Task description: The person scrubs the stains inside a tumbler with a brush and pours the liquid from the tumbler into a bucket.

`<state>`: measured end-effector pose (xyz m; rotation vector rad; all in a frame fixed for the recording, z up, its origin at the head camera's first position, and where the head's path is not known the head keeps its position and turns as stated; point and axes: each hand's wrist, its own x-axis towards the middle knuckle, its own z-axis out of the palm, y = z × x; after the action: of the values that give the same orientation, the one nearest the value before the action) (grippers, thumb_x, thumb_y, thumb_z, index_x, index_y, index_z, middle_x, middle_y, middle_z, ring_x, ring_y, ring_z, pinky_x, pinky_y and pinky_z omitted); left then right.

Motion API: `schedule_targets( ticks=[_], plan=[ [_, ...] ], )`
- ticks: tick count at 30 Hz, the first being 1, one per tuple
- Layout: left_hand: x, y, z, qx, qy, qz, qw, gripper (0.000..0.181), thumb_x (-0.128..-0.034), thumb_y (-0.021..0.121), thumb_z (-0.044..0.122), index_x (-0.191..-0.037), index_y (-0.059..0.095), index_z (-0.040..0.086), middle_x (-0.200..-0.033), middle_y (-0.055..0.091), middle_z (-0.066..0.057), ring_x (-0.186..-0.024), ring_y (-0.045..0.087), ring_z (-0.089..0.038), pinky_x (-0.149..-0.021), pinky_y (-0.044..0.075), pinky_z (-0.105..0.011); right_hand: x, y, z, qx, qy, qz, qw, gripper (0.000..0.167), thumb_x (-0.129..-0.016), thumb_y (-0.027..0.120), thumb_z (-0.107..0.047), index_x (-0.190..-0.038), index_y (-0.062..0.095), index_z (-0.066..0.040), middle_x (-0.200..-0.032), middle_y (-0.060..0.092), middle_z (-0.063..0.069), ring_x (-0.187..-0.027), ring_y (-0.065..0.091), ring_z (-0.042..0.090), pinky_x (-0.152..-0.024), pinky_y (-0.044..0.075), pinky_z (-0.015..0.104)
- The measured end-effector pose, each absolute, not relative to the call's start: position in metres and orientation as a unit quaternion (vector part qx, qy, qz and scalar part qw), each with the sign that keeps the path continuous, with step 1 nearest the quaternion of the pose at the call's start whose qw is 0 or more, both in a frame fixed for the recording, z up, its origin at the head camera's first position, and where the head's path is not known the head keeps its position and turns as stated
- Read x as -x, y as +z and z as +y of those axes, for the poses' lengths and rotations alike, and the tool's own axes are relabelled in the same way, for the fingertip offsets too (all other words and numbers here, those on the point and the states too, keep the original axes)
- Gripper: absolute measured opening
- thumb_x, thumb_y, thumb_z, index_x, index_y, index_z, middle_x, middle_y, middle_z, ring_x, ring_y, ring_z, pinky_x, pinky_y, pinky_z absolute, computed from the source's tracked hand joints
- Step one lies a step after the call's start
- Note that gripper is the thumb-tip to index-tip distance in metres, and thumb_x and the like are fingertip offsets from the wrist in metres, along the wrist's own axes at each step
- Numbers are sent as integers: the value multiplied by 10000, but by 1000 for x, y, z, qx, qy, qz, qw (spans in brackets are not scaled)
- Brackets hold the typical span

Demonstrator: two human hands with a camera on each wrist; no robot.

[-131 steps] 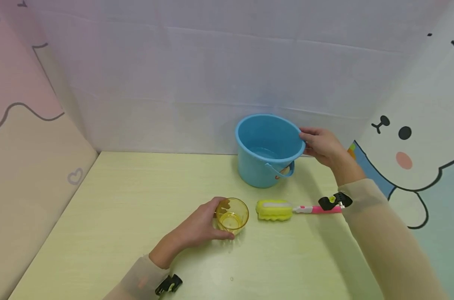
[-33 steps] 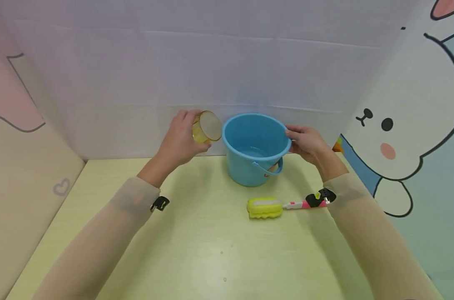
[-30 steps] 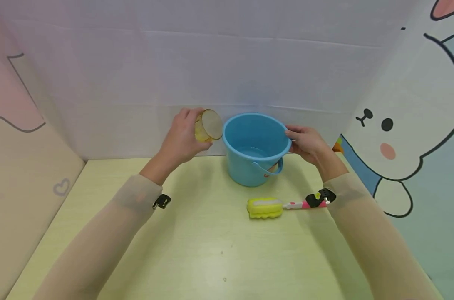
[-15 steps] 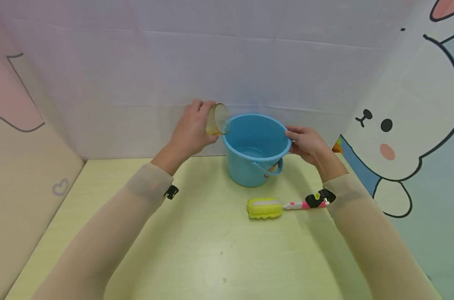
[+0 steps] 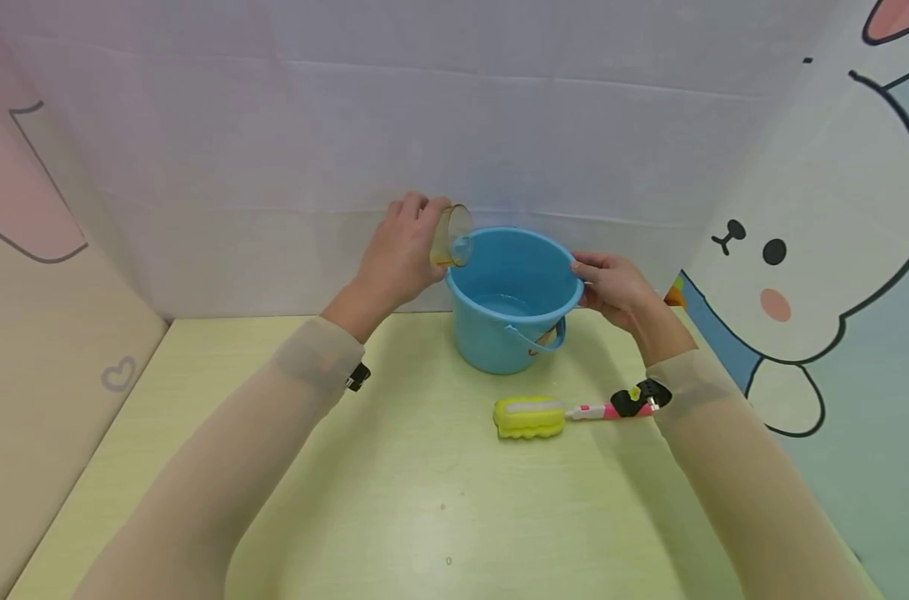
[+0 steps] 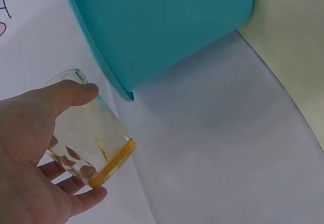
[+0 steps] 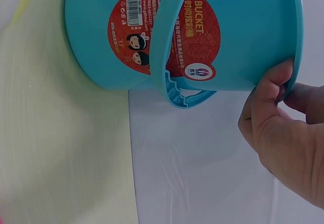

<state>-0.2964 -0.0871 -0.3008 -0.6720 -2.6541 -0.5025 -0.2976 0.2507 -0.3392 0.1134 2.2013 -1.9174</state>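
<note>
My left hand (image 5: 403,254) grips an amber glass cup (image 5: 451,237), tilted with its mouth over the left rim of a blue bucket (image 5: 491,340). Clear liquid shows at the cup's lip in the head view. In the left wrist view, thumb and fingers wrap the clear glass (image 6: 96,133) beside the bucket wall (image 6: 167,26). My right hand (image 5: 615,287) pinches the bucket's right rim, thumb on top, fingers curled beneath. The bucket stands upright, some water in its bottom. A red label (image 7: 195,41) and the hanging handle (image 7: 174,89) show in the right wrist view.
A yellow sponge brush (image 5: 530,417) with a pink and white handle lies on the pale table (image 5: 394,500) in front of the bucket. Small drops dot the tabletop. A white cloth wall (image 5: 274,167) rises close behind; printed panels flank both sides.
Lifted from the table earlier, the cup has moved right to the bucket's rim in my left hand and tilted further, liquid now at its lip. My right hand stays on the rim.
</note>
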Motion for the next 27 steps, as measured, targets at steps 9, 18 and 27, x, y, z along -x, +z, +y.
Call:
schedule_targets(
  ticks=[9, 18, 27],
  plan=[
    [297, -299, -81, 247, -158, -939, 180, 877, -839, 923, 164, -1561, 428, 115, -1420, 475, -158, -1304, 453, -367, -1041, 501, -493, 297, -339, 250, -41, -652, 749, 110, 567, -1141, 492, -236, -1653, 343, -43, -1597, 448, 214, -1073, 714, 181, -825, 605, 247],
    [296, -299, -78, 258, -142, -936, 190, 887, -833, 927, 155, -1565, 429, 114, -1425, 474, -162, -1296, 461, -376, -1046, 495, -500, 297, -339, 250, -44, -653, 748, 111, 569, -1139, 496, -242, -1652, 347, -47, -1584, 457, 210, -1059, 718, 183, -824, 604, 247],
    [296, -300, -77, 262, -137, -935, 195, 866, -840, 922, 157, -1557, 439, 109, -1415, 476, -161, -1288, 459, -372, -1043, 488, -492, 296, -338, 248, -45, -652, 748, 110, 564, -1139, 495, -241, -1647, 356, -41, -1559, 466, 212, -1019, 718, 163, -814, 602, 239]
  ],
)
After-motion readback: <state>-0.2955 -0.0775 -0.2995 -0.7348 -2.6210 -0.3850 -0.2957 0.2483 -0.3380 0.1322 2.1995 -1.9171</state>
